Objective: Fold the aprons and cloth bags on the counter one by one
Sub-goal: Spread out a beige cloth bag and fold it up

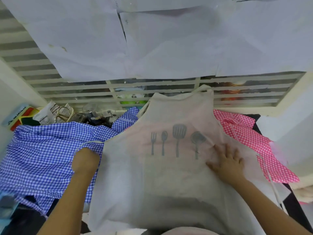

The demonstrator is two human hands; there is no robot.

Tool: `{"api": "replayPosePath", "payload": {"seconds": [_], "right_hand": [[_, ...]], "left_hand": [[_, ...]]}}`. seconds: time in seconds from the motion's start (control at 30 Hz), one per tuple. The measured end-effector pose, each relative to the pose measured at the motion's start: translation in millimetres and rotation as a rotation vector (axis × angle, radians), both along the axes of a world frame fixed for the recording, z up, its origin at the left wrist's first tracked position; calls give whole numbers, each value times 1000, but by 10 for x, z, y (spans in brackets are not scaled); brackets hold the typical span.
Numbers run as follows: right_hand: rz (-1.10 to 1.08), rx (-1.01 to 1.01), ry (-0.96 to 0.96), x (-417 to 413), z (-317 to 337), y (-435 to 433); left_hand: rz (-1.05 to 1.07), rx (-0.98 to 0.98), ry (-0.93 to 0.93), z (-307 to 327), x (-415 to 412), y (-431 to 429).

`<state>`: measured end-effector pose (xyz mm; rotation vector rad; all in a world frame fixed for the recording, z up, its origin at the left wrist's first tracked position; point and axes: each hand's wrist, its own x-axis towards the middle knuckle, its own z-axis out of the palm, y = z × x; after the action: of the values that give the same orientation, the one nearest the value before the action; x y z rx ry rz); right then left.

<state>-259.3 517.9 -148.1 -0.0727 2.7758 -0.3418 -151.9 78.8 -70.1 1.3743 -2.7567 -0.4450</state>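
Smoothing step: beige apron (pixel 169 180) spread on table (pixel 291 206) between grips. Left grip (pixel 85 160) clenched on its side edge; right grip (pixel 227 160) released, flat, pressing cloth. Next, likely: fold side inward.

A wide louvred window (pixel 152 92) with pale horizontal slats fills the back of the room. Large sheets of white paper (pixel 169 39) cover its upper part, and soft, even light comes through them. White walls (pixel 291 119) flank the window on both sides. Below its left end stand clear glass jars (pixel 91 111), a crumpled printed packet (pixel 45 114) and a colourful box (pixel 18 116). Below its right end a strip of the dark surface (pixel 291 200) shows.
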Motion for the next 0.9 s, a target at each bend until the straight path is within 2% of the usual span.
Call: {"api": "replayPosePath", "payload": {"seconds": [0.07, 0.17, 0.23, 0.3, 0.4, 0.53, 0.63, 0.77, 0.83, 0.9], "right_hand": [[-25, -64, 33, 4, 42, -19], [-121, -280, 202, 146, 144, 15], [-222, -450, 238, 309, 203, 89], [-270, -510, 283, 541, 233, 243], [-366, -564, 352, 885, 153, 550], [-709, -611, 267, 1369, -77, 1073], [-863, -637, 224, 1727, -202, 1248], [-894, -789, 168, 2001, -253, 1235], [-826, -874, 36, 2106, -307, 1234], [-719, -823, -115, 2185, -412, 1254]], "left_hand": [[-157, 12, 128, 59, 30, 446], [-482, 142, 137, -85, 121, 1302], [-611, 231, 30, -301, 194, 1733], [-699, 221, -174, -551, 273, 2011], [-720, 181, -393, -759, 352, 2110], [-748, 245, -373, -882, 362, 2064], [-747, 248, -352, -902, 377, 2043], [-715, 292, -326, -938, 346, 2047], [-710, 284, -347, -954, 336, 2052], [-711, 287, -359, -961, 321, 2053]]}}
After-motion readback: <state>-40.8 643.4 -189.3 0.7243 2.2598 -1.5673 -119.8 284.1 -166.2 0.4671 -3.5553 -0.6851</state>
